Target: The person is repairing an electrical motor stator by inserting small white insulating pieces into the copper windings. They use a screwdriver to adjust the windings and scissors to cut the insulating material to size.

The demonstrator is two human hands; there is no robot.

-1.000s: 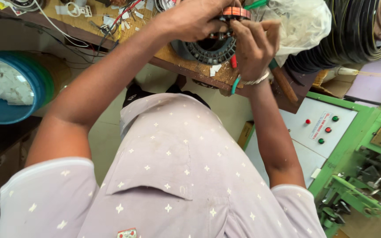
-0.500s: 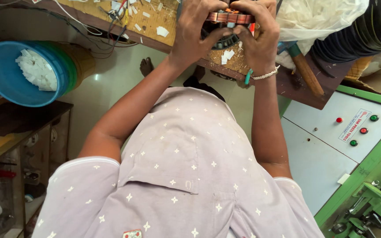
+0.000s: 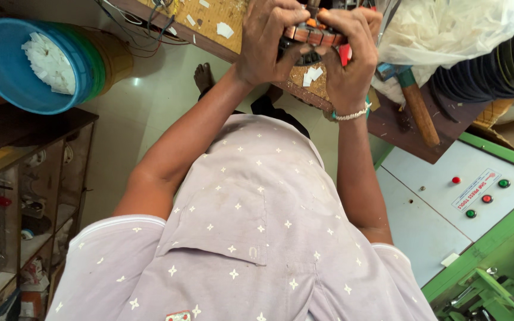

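Stator piece: a round, dark part (image 3: 307, 50) with copper-coloured and orange segments lay clasped between both hands at twelve o'clock in the view, over the wooden bench edge.
Shirt: a pale lilac shirt (image 3: 251, 238) with small white stars filled the near field at six o'clock.
Left hand: the left hand (image 3: 266, 41) was closed over the part's eleven o'clock side, fingers (image 3: 281, 24) curled across its top and thumb pressing its rim.
Right hand: the right hand (image 3: 352, 56), with a white beaded bracelet (image 3: 352, 114) at the wrist, gripped the one o'clock side, fingers wrapped over the segments.
Bench: a wooden bench (image 3: 227, 18) carried paper scraps and wires.
Hammer: a hammer (image 3: 414, 104) lay at two o'clock, just beside the right wrist.
Blue tub: a blue tub (image 3: 7, 77) holding white scraps stood at ten o'clock.
Control panel: a grey panel (image 3: 441, 196) with red and green buttons lay at three o'clock.
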